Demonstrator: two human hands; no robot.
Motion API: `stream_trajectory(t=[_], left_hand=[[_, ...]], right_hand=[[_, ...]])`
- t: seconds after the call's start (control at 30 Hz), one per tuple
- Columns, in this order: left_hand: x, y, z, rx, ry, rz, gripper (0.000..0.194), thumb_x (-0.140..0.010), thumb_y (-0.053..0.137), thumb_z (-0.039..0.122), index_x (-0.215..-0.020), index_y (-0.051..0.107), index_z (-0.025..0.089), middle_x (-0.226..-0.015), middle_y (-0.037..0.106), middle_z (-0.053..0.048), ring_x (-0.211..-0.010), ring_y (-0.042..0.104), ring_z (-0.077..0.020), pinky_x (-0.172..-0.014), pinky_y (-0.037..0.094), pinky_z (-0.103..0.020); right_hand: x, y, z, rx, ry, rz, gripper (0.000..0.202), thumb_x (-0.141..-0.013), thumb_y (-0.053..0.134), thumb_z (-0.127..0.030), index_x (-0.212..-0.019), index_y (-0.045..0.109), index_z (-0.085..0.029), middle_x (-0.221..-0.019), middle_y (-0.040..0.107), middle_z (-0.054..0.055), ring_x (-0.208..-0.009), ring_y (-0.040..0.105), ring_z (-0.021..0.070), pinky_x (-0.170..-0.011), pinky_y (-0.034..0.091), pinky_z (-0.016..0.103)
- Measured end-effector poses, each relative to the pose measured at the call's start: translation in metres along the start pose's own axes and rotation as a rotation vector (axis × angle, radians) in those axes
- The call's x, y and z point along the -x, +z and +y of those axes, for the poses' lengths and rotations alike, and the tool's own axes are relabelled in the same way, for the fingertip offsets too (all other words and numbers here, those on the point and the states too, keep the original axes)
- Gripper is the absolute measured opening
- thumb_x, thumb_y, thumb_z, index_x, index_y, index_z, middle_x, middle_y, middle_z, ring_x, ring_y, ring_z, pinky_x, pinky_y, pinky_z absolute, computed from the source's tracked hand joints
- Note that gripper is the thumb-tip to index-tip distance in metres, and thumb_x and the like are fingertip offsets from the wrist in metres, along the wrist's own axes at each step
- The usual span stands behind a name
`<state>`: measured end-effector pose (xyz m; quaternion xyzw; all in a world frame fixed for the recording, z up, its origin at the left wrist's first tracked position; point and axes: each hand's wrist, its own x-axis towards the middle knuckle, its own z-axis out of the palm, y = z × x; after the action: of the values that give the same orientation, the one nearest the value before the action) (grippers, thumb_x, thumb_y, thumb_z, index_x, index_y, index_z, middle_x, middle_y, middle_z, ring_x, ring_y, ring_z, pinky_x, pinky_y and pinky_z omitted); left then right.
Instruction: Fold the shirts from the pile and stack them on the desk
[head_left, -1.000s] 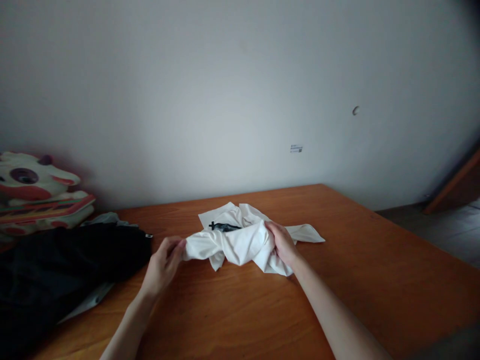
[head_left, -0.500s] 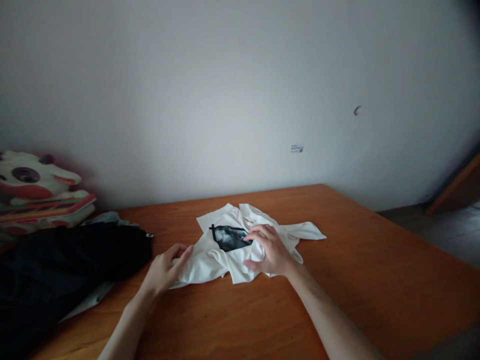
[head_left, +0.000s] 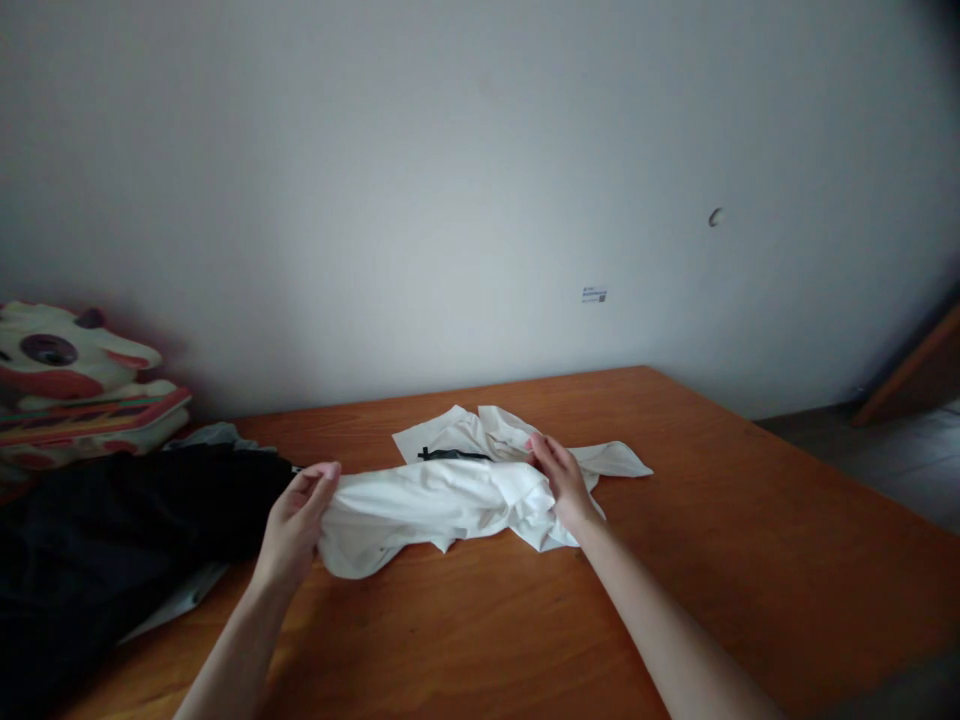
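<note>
A crumpled white T-shirt (head_left: pixel 427 510) lies on the wooden table, its near part raised and stretched between my two hands. My left hand (head_left: pixel 296 520) pinches the cloth at its left end. At the right, my right hand (head_left: pixel 562 485) grips another part of the same shirt. Most of the dark print (head_left: pixel 454 456) is covered by the lifted cloth, and only its upper edge shows. A sleeve of the shirt spreads flat to the right, past my right hand.
Black clothing (head_left: pixel 142 520) is heaped on the left of the table (head_left: pixel 720 560), close to my left hand. Behind it stands a cow-shaped toy (head_left: pixel 82 385) with a keyboard. A pale wall (head_left: pixel 465 200) rises along the table's back edge.
Both hands have closed on the white T-shirt and raised its near part, which now hides most of the print. My left hand moved left and up; my right hand shifted slightly right.
</note>
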<state>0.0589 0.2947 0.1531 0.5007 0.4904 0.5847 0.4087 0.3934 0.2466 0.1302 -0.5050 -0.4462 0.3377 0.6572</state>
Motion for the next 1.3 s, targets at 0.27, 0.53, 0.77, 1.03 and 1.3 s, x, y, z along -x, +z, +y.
stream_trajectory(t=[0.27,0.53,0.77,1.03,1.3], left_hand=[[0.007,-0.008,0.019,0.378,-0.196,0.024,0.043,-0.061,0.081,0.056,-0.075,0.057,0.023,-0.046,0.038,0.010,-0.043,0.035,-0.0081,-0.043,0.035,-0.022],[0.011,-0.020,0.024,0.645,-0.127,-0.037,0.037,-0.083,0.053,0.057,-0.072,0.060,0.023,-0.048,0.022,0.007,-0.043,0.021,-0.0087,-0.042,0.028,-0.022],[0.011,0.011,-0.003,-0.291,0.166,-0.200,0.038,-0.078,0.067,0.059,-0.079,0.070,0.022,-0.081,0.072,-0.005,-0.076,0.067,-0.0212,-0.071,0.054,-0.033],[0.046,0.043,-0.014,-0.974,0.635,-0.654,0.051,-0.092,0.055,0.051,-0.138,0.058,0.029,-0.125,0.073,-0.009,-0.117,0.067,-0.0296,-0.101,0.051,-0.044],[0.040,0.035,0.003,-1.460,0.273,-0.300,0.049,-0.097,0.038,0.055,-0.086,0.075,0.024,-0.074,0.076,-0.012,-0.073,0.074,-0.0374,-0.060,0.054,-0.043]], right_hand=[[-0.006,-0.011,0.005,0.115,-0.080,-0.034,0.051,-0.088,0.054,-0.071,-0.072,0.062,-0.023,-0.065,0.065,0.002,-0.063,0.061,0.0186,-0.063,0.047,0.030],[0.005,-0.014,-0.001,0.727,-0.476,-0.307,0.032,-0.089,0.065,-0.051,-0.075,0.072,-0.024,-0.069,0.071,0.001,-0.067,0.063,0.0173,-0.072,0.045,0.029],[0.022,-0.003,-0.018,0.442,-0.014,-0.770,0.055,-0.091,0.058,-0.061,-0.055,0.068,-0.021,-0.049,0.060,-0.003,-0.043,0.048,0.0110,-0.046,0.032,0.023],[0.008,-0.008,-0.005,0.711,-0.457,-0.206,0.025,-0.096,0.055,-0.037,-0.084,0.071,-0.022,-0.089,0.076,0.007,-0.087,0.070,0.0231,-0.082,0.050,0.035],[0.002,-0.020,0.008,1.101,-0.312,-0.115,0.028,-0.095,0.061,-0.041,-0.073,0.070,-0.025,-0.066,0.072,0.003,-0.063,0.068,0.0200,-0.061,0.044,0.028]])
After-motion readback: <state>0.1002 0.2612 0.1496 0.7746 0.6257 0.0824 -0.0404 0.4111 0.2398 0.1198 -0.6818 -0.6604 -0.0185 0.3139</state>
